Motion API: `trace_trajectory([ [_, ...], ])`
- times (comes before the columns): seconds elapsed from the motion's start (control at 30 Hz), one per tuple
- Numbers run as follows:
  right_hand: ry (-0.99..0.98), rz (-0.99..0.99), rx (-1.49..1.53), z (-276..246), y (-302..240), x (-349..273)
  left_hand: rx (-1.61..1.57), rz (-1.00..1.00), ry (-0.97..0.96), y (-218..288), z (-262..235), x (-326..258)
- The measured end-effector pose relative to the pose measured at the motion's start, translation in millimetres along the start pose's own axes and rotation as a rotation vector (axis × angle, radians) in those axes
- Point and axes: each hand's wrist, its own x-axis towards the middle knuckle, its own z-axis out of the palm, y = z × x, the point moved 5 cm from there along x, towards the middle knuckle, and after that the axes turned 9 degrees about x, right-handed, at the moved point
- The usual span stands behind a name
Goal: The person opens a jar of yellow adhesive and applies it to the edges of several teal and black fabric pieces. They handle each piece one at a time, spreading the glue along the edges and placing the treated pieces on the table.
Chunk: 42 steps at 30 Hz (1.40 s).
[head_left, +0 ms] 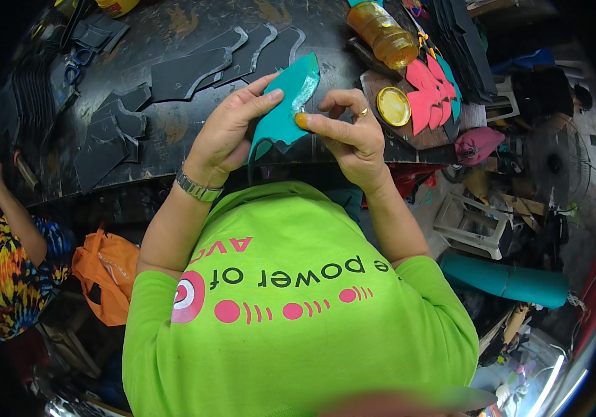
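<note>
A teal cut piece of sheet material (285, 111), perhaps leather, is held up over the near edge of the table. One curved edge carries a pale, shiny strip. My left hand (230, 124) grips the piece from its left side, thumb on top and fingers behind. At the opposite edge, my right hand (355, 135) presses its thumb, its tip coated orange-brown, against the curve. The right index finger is bent above that thumb, and whatever the other right fingers touch behind the piece is hidden. Black cut pieces (190, 73) with pale curved edges lie just beyond.
On the dark table (166, 128) are blue-handled scissors (77, 66), stacked black pieces (32, 104), an amber jar (385, 38), a yellow-rimmed lid (393, 106) and red cut pieces (429, 97). Another person's arm (16, 205) reaches in at left. A stool (474, 226) stands at right.
</note>
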Motion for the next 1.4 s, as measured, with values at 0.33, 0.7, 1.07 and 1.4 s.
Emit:
trace_trajectory([
  [0.33, 0.144, -0.037, -0.212, -28.5, -5.2, 0.1, -0.200, 0.097, 0.093, 19.9, -13.9, -6.8],
  [0.7, 0.303, 0.391, -0.775, -116.6, 75.6, -6.5, -0.075, 0.040, 0.105, -15.2, -15.1, -9.9],
  [1.07, 0.207, 0.344, -0.827, -92.3, 31.9, 10.9, 0.018, 0.028, 0.137, -14.8, 6.3, -11.6],
  [1.4, 0.147, 0.193, 0.002, -8.9, -0.3, 15.7, 0.127, 0.095, 0.144, -16.9, 11.8, -11.1],
])
